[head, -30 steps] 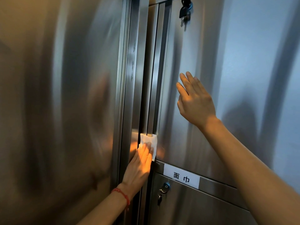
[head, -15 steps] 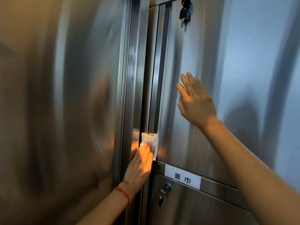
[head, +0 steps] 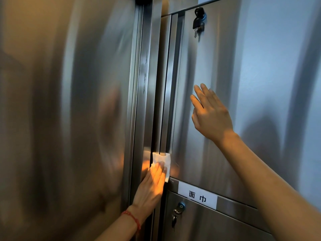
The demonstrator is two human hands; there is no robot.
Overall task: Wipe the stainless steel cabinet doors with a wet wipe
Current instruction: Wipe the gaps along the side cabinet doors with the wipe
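Currently, head view: left hand (head: 152,184) is pressing the wet wipe (head: 162,161) flat-fingered onto the upper door (head: 260,84), at the foot of its vertical edge channel (head: 167,84). Channel is running straight up from the wipe, so left is nearer. Right hand (head: 211,113) is resting open on the door, holding nothing.

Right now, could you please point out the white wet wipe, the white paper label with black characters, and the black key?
white wet wipe (head: 163,158), head view, upper part.
white paper label (head: 197,195), head view, centre.
black key (head: 197,23), head view, its head.
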